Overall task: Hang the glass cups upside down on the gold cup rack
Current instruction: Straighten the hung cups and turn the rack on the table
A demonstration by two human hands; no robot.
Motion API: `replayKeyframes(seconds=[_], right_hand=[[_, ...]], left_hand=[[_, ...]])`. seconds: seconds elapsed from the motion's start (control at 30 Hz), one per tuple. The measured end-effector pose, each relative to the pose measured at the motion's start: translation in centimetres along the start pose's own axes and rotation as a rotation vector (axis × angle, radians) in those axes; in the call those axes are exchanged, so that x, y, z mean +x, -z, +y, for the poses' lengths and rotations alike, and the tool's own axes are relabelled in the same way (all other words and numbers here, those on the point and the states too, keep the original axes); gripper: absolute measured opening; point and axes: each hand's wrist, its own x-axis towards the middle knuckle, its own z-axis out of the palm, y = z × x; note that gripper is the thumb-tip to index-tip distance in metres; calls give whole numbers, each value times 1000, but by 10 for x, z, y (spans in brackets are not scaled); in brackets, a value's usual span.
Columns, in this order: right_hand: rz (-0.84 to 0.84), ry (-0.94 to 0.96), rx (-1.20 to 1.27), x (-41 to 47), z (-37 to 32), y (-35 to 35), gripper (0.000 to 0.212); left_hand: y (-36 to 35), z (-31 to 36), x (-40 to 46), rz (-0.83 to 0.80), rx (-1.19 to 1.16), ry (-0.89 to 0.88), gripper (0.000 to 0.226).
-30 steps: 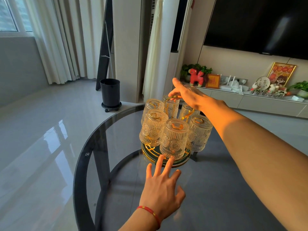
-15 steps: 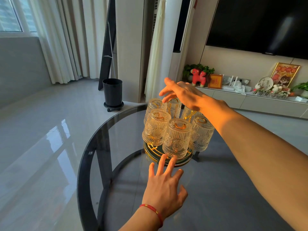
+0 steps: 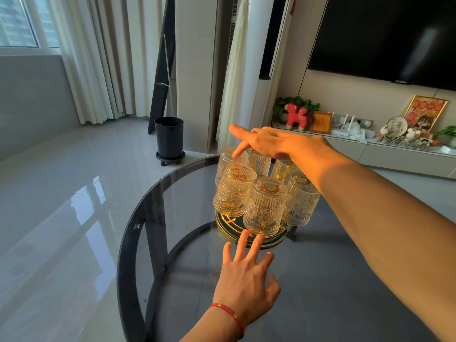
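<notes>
Several ribbed glass cups point(image 3: 265, 206) hang upside down on the gold cup rack point(image 3: 283, 172), whose round green and gold base point(image 3: 223, 224) sits on the table. My right hand point(image 3: 274, 143) hovers just above the rear cups, fingers spread, one fingertip pointing down at the rear left cup point(image 3: 228, 159). It holds nothing. My left hand point(image 3: 245, 275), with a red cord on the wrist, lies flat on the table with its fingertips against the front edge of the base.
The round dark glass table point(image 3: 148, 230) has its curved edge to the left. A black bin point(image 3: 169, 138) stands on the floor behind. A low cabinet point(image 3: 399, 156) with ornaments runs along the right wall under a television point(image 3: 385, 35).
My right hand let go of the rack's top ring, lifted slightly and spread its fingers over the rear cups. My left hand stayed at the base.
</notes>
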Motion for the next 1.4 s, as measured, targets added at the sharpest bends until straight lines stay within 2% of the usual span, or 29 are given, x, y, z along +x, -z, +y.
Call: replayKeyframes(seconds=[0.23, 0.53, 0.73, 0.87, 1.03, 1.17, 1.23, 1.4], right_hand=[[12, -40, -21, 4, -8, -1, 96], [65, 8, -230, 8, -13, -12, 87], [136, 40, -85, 2, -8, -8, 83], [158, 66, -79, 1, -5, -9, 76], [95, 110, -211, 5, -2, -10, 53], [109, 162, -316, 1, 1, -13, 41], [189, 184, -284, -7, 2, -14, 39], [604, 291, -141, -47, 5, -32, 27]], left_hand=[[0, 1, -1, 28, 21, 4, 51], [-2, 0, -1, 39, 15, 2, 51], [-2, 0, 0, 11, -4, 4, 55], [-3, 0, -1, 12, -9, 3, 54], [-5, -1, 0, -18, -22, 7, 58], [-6, -2, 1, -27, -31, 9, 58], [-6, -2, 1, -29, -33, 6, 58], [-5, -2, 1, -18, -30, 7, 58]])
